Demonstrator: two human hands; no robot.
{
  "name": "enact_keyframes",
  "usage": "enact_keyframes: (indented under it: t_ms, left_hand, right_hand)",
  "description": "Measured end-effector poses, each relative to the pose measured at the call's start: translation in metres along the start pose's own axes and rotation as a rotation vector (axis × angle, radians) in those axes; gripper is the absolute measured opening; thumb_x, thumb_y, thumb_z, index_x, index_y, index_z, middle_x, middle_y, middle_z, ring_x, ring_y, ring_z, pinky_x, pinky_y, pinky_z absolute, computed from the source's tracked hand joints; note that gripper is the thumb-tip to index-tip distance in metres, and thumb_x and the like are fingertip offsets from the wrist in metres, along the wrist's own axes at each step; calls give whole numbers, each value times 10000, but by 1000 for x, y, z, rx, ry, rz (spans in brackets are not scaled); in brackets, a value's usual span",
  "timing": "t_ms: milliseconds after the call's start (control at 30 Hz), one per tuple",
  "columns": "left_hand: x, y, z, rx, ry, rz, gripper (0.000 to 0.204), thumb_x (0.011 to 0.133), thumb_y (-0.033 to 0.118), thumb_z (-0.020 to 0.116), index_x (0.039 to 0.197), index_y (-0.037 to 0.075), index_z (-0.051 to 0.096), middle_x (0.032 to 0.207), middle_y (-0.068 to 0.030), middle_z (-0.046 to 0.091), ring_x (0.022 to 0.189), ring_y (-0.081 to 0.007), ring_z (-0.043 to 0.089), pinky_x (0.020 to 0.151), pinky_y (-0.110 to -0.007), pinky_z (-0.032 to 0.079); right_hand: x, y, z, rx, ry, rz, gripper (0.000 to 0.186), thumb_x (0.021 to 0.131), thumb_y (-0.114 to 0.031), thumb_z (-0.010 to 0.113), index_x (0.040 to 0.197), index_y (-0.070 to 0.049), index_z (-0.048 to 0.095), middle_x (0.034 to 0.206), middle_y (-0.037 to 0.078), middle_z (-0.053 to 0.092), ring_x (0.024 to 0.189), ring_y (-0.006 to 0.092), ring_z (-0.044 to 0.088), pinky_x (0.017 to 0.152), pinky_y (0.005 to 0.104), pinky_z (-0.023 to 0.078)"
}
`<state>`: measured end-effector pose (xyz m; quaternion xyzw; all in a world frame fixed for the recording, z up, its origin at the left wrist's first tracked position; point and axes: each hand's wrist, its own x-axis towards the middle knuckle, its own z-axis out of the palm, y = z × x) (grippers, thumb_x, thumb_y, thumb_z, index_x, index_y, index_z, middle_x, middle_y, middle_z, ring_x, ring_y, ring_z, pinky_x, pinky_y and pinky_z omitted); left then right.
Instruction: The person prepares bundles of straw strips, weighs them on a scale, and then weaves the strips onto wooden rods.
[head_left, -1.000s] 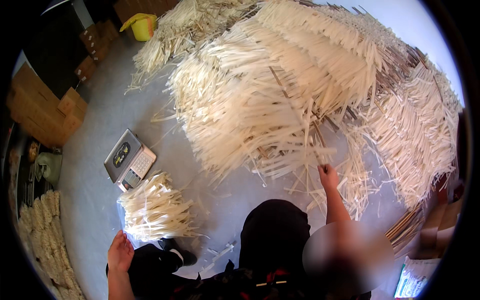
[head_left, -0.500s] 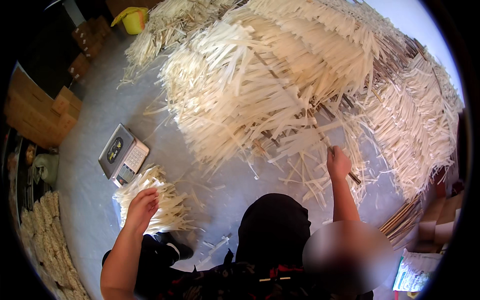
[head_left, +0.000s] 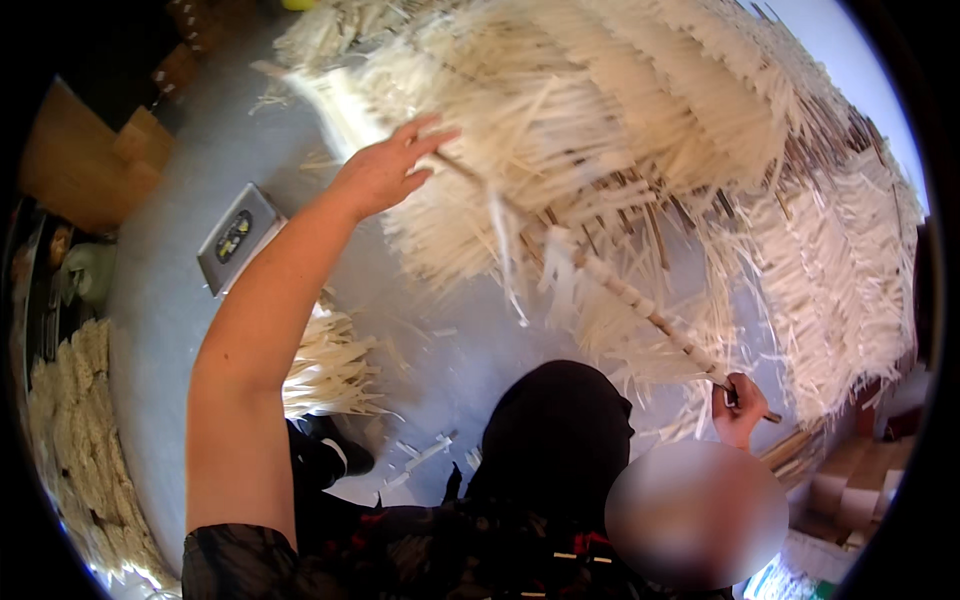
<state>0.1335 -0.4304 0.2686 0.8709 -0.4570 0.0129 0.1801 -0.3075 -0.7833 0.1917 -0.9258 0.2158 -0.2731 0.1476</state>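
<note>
My right hand (head_left: 738,405) is closed around the near end of a long thin wooden stick (head_left: 640,302). The stick slants up and leftward across the edge of a large heap of pale, flat dried strips (head_left: 620,100), and some strips hang from it. Close to its far part is my left hand (head_left: 385,172), fingers stretched out and spread, with loose strips beside and beyond it. Whether those fingers touch the stick is unclear. Motion smears the strips around the left hand.
Left of me on the grey floor stand a scale (head_left: 238,238) and a small pile of strips (head_left: 335,365), partly behind my left arm. Cardboard boxes (head_left: 90,150) and stacked beige bundles (head_left: 90,440) line the left side. More sticks (head_left: 790,450) and boxes (head_left: 860,480) lie at right.
My left hand has swung from above the small pile forward and right to the large heap. My right hand has moved nearer and to the right, drawing the stick along with it.
</note>
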Motion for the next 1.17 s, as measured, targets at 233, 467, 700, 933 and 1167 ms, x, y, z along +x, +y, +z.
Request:
enact_keyframes:
  t_ms: [233,467,700,933,1167]
  left_hand:
    - [-47,-24,111,-11,-116,-117,110,863,163,572,973,159,586,907,-59,565,874,-299,574,741,-392,461]
    - [-84,-19,137,-14,-57,-208,152,801,148,633,952,153,612,882,-54,574,823,-284,596,695,-379,480]
    - [-65,62,165,-203,129,-123,138,798,101,611,937,102,612,869,-99,576,792,-309,608,680,-402,493]
    - [-104,95,150,-449,112,-229,335,821,57,566,1150,107,597,1065,-92,600,876,-298,617,744,-383,515]
    - [-303,-31,161,-602,806,-842,149,843,-12,473,882,47,604,1080,-132,553,982,-246,537,827,-341,469]
  right_hand:
    - [-4,-4,32,-184,30,-197,224,681,-39,623,899,-49,573,901,143,570,831,325,543,737,374,429]
    - [-30,28,96,931,158,689,443,942,-373,436,1072,17,600,1115,144,604,1076,255,540,993,362,360]
    - [24,-54,189,1552,-112,732,526,965,-418,362,940,21,650,1075,163,649,1045,242,549,1006,358,332]
    - [24,-70,231,1837,-255,839,457,951,-361,405,830,6,649,1000,184,657,1047,284,554,1009,399,347]
    - [27,-24,252,1908,-69,965,465,948,-346,433,680,-18,622,938,170,659,990,318,586,1004,465,403]
